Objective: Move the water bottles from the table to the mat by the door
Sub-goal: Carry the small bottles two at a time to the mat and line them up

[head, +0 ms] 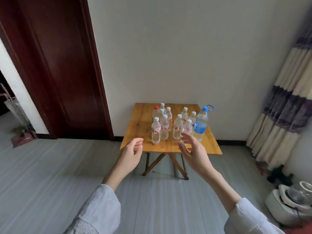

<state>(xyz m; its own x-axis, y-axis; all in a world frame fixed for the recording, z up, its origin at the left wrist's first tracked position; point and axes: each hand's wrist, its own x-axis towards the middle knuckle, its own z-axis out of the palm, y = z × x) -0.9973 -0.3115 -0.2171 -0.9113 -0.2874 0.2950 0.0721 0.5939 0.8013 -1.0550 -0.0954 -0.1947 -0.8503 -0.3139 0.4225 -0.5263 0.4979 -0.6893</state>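
Clear upright water bottles [177, 125], white caps, wooden table [211, 146]

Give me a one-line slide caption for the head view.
Both hands, left and right, reach empty toward water bottles standing on the wooden folding table.

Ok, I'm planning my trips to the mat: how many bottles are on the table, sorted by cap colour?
White-capped bottles: 9
Red-capped bottle: 1
Large blue-capped bottle: 1
Total: 11
The bottles in the left group overlap, so the white count could be off by one.
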